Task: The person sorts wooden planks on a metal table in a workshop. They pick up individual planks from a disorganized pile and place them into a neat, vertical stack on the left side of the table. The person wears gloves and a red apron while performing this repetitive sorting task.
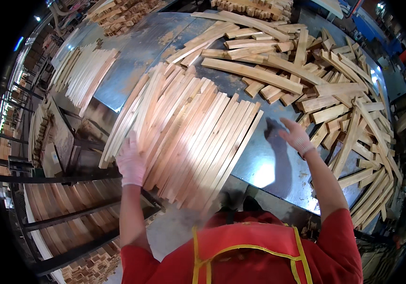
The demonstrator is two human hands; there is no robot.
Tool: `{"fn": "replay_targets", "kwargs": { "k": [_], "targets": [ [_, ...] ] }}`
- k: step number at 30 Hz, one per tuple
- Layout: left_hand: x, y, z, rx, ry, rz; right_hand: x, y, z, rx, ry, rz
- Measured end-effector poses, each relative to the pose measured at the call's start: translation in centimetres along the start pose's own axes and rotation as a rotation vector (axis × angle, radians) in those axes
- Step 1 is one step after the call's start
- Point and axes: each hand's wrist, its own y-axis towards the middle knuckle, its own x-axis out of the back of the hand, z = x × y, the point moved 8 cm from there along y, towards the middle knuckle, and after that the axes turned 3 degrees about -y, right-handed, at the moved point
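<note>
A row of pale wooden strips (189, 137) lies side by side on the metal table, their near ends jutting past its front edge. My left hand (130, 163), in a light glove, rests at the left part of this row with its fingers stretched along the strips. To the right of the row, my right hand (295, 136), also gloved, hovers over the bare metal tabletop (267, 161). Its fingers are apart, it holds nothing, and its shadow falls on the metal. Several strips at the row's left lie at a slant across others.
A jumbled heap of wooden pieces (326, 94), some curved, covers the table's right side. Another batch of strips (87, 73) sits at the far left, and stacked wood (122, 14) stands at the back. Below left, a dark-framed rack (75, 220) holds wooden boards.
</note>
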Motion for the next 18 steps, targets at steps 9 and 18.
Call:
{"fn": "replay_targets", "kwargs": {
  "k": [9, 18],
  "targets": [
    [-6.4, -9.4, -24.5, -0.418, -0.231, 0.112, -1.5, 11.4, 6.5, -0.110, 0.379, 0.008],
    [2.3, -0.6, -30.1, -0.081, -0.624, 0.146, -11.4, -2.7, -1.0, -0.283, 1.293, 0.298]
  ]
}}
